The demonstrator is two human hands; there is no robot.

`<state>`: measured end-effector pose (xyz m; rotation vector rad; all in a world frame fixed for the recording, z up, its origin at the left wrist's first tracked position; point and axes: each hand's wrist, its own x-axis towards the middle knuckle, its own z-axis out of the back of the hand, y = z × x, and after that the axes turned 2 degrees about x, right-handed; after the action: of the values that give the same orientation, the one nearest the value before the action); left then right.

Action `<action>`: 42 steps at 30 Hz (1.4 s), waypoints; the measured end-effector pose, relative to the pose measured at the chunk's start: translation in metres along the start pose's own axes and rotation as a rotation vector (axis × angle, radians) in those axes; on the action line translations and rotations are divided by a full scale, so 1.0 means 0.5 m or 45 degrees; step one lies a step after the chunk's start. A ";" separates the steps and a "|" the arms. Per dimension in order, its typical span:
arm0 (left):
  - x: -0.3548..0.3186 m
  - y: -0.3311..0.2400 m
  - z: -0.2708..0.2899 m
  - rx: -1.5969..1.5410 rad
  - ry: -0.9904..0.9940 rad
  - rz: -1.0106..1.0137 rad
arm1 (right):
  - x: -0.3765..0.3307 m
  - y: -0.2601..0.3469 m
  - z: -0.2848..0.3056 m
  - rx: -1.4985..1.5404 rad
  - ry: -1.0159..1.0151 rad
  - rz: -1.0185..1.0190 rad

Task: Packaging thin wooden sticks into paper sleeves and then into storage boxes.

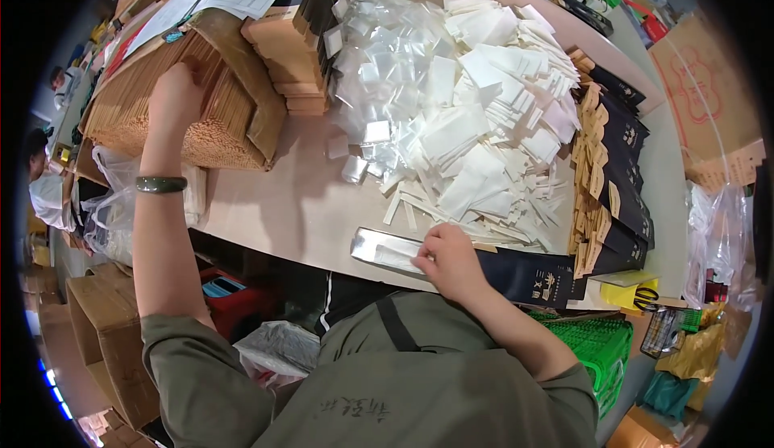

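Note:
My left hand (176, 93) reaches over a tightly packed stack of brown kraft paper pieces (226, 137) in an opened carton (262, 125). Its fingertips dip among the upper edges, so their grip is hidden. At the table's front edge, my right hand (453, 261) is closed, thumb and fingers together, at the end of a flat silvery packet (371, 246) with a whitish strip on it. Under and beside that wrist lies a dark printed pouch (524, 275).
A heap of clear plastic packets (379, 69) and white paper packets (484, 125) covers the table's middle. Dark pouches with brown edges (617, 174) line the right side. Brown bundles (294, 57) stand behind the carton. Scissors (647, 298) and a green basket (592, 351) are at right.

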<state>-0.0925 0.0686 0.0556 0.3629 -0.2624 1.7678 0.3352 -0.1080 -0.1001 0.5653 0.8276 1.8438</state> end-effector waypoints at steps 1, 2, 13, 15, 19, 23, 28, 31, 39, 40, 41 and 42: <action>0.002 0.024 -0.010 -0.031 -0.016 0.079 | 0.004 0.006 -0.003 0.001 -0.002 0.000; -0.013 0.032 -0.008 -0.137 -0.149 0.040 | 0.005 0.013 0.000 -0.061 -0.084 0.088; -0.497 -0.108 -0.118 -1.620 1.205 0.103 | -0.098 -0.017 0.083 -0.344 0.021 0.298; -0.480 -0.120 -0.130 -1.544 1.279 0.083 | -0.098 -0.026 0.083 -0.385 0.030 0.339; -0.492 -0.216 -0.165 -1.419 1.090 -0.147 | -0.079 -0.034 0.066 -0.266 0.043 0.380; -0.536 -0.385 -0.123 -1.409 0.752 -0.402 | -0.064 -0.017 0.060 -0.251 0.013 0.338; -0.553 -0.386 -0.163 -1.394 0.651 0.119 | -0.069 -0.010 0.064 -0.425 -0.054 0.274; -0.570 -0.469 -0.086 -1.581 0.934 -0.097 | -0.054 -0.025 0.047 -0.364 -0.035 0.313; -0.493 -0.412 -0.090 -0.691 0.362 -1.058 | -0.055 0.041 0.144 -0.661 -0.022 0.587; -0.485 -0.406 -0.100 -0.657 0.374 -1.023 | -0.037 0.030 0.185 -0.607 -0.010 0.640; -0.477 -0.401 -0.094 -0.656 0.355 -1.020 | -0.021 0.005 0.238 -0.551 0.001 0.688; -0.468 -0.402 -0.078 -0.731 0.452 -0.816 | -0.021 -0.019 0.304 -0.684 -0.153 0.558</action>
<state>0.1463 -0.0834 -0.0733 -0.2634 -0.3386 1.0352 0.4506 -0.0713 -0.0075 0.5254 0.1049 2.2875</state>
